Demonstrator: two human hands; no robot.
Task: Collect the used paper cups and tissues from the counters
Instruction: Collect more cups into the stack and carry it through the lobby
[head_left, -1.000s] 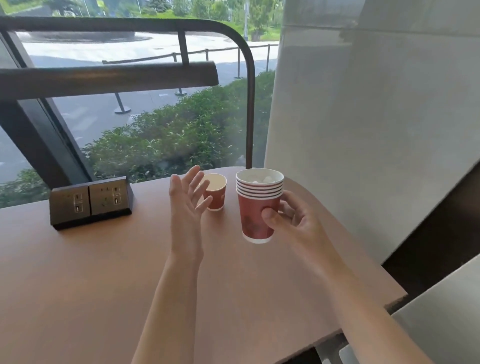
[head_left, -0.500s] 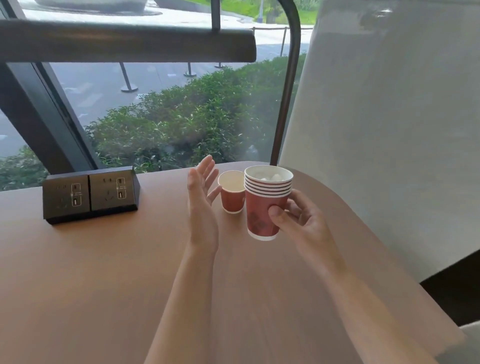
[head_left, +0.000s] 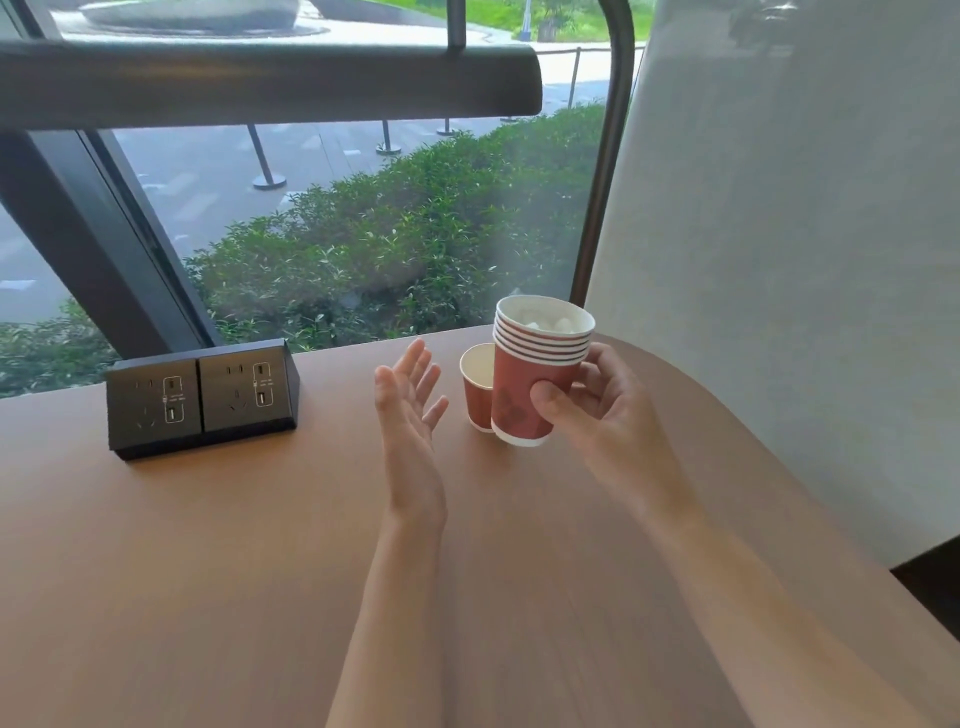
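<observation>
- Since the earlier frames the view has drawn closer to the far end of the counter (head_left: 218, 545), and the left hand (head_left: 410, 410) has advanced toward the single paper cup (head_left: 478, 387); its fingers are straight and spread, palm turned toward the cup, holding nothing and not yet touching it
- Right hand (head_left: 597, 415) has kept its grip on the stack of nested red cups (head_left: 537, 371), thumb on the near wall and fingers curled round the far side, lifted just beside the single cup and overlapping it in view
- White crumpled tissue (head_left: 553, 325) shows inside the top cup of the stack
- Single cup stands upright on the counter, near the window edge, well right of the black socket box (head_left: 202, 397)
- Judging from this, the lone cup is the next pickup, and the left hand looks set to close on it and add it to the stack
</observation>
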